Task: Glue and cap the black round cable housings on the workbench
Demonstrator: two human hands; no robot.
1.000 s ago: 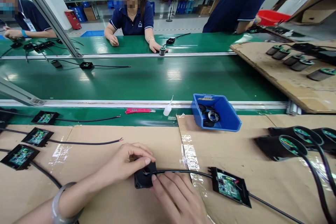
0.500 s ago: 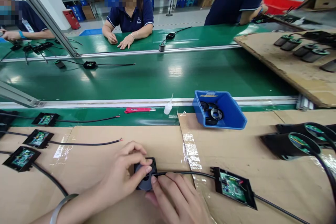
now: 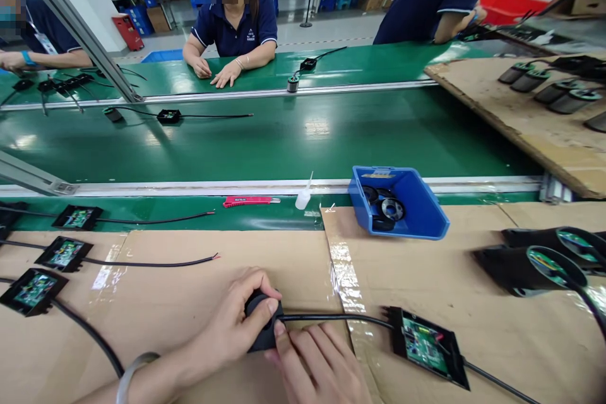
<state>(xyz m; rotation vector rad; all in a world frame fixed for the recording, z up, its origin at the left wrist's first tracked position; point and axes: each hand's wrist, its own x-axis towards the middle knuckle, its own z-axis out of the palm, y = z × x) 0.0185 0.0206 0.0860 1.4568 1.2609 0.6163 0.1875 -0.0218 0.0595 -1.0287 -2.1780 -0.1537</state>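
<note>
At the near edge of the cardboard-covered bench [image 3: 189, 303], the left hand [image 3: 234, 325] curls over a small black plastic housing [image 3: 262, 328], thumb across its top and fingers closed round its far side, so the part is firmly gripped. The right hand [image 3: 317, 363] lies just right of it, its fingers laid flat and unclenched, with the index fingertip pressing where a black cable [image 3: 331, 317] enters the housing. That cable runs right across the cardboard to an open black tray holding a green circuit board [image 3: 426, 347], and continues off toward the near right. Further right lie two black cylindrical housings [image 3: 534, 262] on their sides, green boards showing in their mouths. On the left, three more circuit-board trays [image 3: 59, 252] sit in a column, each with a black lead trailing right. Beyond the cardboard, a blue parts bin [image 3: 402, 205] holds black ring-shaped pieces; left of it stand a small white squeeze bottle [image 3: 303, 197] and a red utility knife [image 3: 249, 201]. Past these the green conveyor belt [image 3: 284, 139] carries one boxed board [image 3: 169, 116]. On the far side a seated person in a navy polo [image 3: 237, 28] rests both hands on the far bench.
</note>
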